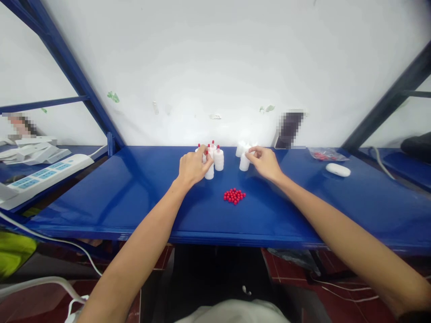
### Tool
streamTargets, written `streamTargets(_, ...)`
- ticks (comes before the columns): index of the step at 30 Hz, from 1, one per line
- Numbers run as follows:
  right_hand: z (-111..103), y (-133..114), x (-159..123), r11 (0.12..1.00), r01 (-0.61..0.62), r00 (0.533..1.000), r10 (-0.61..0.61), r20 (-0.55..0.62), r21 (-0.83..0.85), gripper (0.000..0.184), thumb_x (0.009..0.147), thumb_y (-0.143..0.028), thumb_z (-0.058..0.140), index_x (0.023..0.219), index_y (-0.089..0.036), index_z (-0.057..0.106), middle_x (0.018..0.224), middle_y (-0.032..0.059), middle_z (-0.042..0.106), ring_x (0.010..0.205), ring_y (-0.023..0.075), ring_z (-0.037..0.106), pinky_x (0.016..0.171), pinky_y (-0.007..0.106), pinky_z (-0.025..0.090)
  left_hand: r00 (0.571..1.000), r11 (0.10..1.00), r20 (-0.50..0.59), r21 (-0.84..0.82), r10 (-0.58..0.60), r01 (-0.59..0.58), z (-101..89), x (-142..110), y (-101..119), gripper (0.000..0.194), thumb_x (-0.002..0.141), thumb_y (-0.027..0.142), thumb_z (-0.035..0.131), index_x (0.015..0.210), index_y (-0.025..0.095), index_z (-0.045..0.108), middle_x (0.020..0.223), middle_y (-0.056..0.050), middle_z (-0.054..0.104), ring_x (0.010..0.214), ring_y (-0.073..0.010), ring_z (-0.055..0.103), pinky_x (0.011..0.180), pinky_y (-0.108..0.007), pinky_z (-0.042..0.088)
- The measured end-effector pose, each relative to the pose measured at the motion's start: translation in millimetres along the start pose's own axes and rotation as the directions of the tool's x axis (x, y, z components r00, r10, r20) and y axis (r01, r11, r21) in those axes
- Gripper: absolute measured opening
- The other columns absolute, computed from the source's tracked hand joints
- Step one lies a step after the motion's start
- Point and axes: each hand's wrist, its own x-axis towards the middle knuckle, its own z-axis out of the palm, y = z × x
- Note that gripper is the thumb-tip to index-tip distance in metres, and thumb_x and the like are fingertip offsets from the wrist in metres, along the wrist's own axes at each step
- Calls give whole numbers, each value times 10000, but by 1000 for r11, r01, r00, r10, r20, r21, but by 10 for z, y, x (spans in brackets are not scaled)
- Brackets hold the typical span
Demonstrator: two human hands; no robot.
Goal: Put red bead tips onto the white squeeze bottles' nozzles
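Observation:
My left hand (195, 166) is at a group of small white bottles with red caps, with thumb and fingers closed at the top of the front bottle (209, 172). Another red-capped bottle (219, 160) stands upright just to its right. My right hand (264, 160) pinches the upper part of a white bottle (244, 163) that shows no red cap. More white bottles (240, 149) stand behind it, partly hidden by my fingers. Between my forearms, nearer the front edge, lies a cluster of small red caps (235, 196).
A blue table (141, 197) meets the white wall. To the right lie a clear bag with red pieces (326, 154) and a white oval case (338, 169). A dark, blurred-out object (290, 130) leans on the wall. At left are a power strip (50, 172) and white boxes (33, 151).

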Motion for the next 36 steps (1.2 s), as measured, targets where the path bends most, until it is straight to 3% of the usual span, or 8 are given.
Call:
streamTargets(7, -32, -86, -56, 996, 68, 989, -76, 129, 63, 204, 770, -384, 619, 820, -186, 611, 524, -63, 452, 515, 125, 429, 589, 283, 344, 994, 996, -60, 24, -88, 89, -15, -12, -101, 252, 905, 363, 493, 1045, 216, 642, 706, -45, 670, 647, -205, 626, 622, -276, 403)
streamTargets(13, 5, -72, -50, 991, 132, 990, -133, 56, 15, 128, 745, -320, 602, 746, -201, 555, 761, 10, 555, 673, 161, 511, 687, 310, 399, 990, 995, -102, -7, -97, 97, 12, -35, -94, 284, 938, 397, 488, 1141, 242, 611, 667, -14, 653, 596, -168, 589, 598, -242, 362)
streamTargets(18, 88, -10, -61, 968, 7, 984, -51, 171, 250, 182, 768, -355, 603, 805, -219, 488, 793, 10, 616, 737, 181, 566, 730, 321, 442, 986, 995, -148, -75, -80, 70, -20, -72, -84, 287, 953, 361, 472, 1178, 225, 588, 629, 6, 614, 567, -151, 560, 601, -241, 381)
streamTargets(21, 115, -50, -104, 924, -25, 955, -90, 281, 381, 230, 783, -372, 608, 907, -224, 484, 805, 8, 645, 748, 185, 584, 713, 317, 448, 975, 963, -160, -198, 154, -185, -53, -132, -5, 284, 973, 239, 392, 1160, 200, 602, 827, -41, 675, 701, -143, 607, 696, -248, 439)
streamTargets(23, 121, -97, -132, 914, 5, 930, -153, 333, 405, 240, 787, -363, 604, 954, -210, 522, 860, 23, 658, 773, 186, 590, 720, 314, 449, 902, 859, -72, -280, 426, -429, -54, -182, 92, 297, 971, 204, 385, 1162, 209, 612, 1002, -67, 674, 843, -150, 621, 772, -254, 459)
streamTargets(25, 121, -134, -148, 923, 65, 906, -214, 365, 380, 226, 788, -334, 580, 963, -192, 574, 911, 32, 654, 784, 179, 581, 728, 307, 444, 819, 768, 43, -377, 573, -518, -31, -227, 197, 298, 978, 195, 386, 1163, 219, 619, 1057, -71, 643, 890, -151, 608, 786, -251, 467)
streamTargets(31, -13, -215, -135, 964, 223, 781, -265, 566, 145, 175, 784, -267, 495, 846, -160, 619, 828, 33, 622, 778, 177, 544, 757, 313, 413, 819, 694, 45, -559, 572, -454, 77, -287, 304, 269, 872, 76, 414, 965, 171, 648, 945, -53, 643, 793, -134, 588, 745, -251, 466)
streamTargets(36, -313, -380, -123, 991, 99, 517, -127, 846, 89, 172, 821, -283, 499, 885, -169, 611, 839, 47, 626, 737, 168, 564, 683, 292, 451, 886, 767, 118, -560, 449, -314, 74, -282, 260, 189, 797, 115, 480, 871, 162, 647, 694, 14, 607, 615, -111, 519, 664, -243, 415)
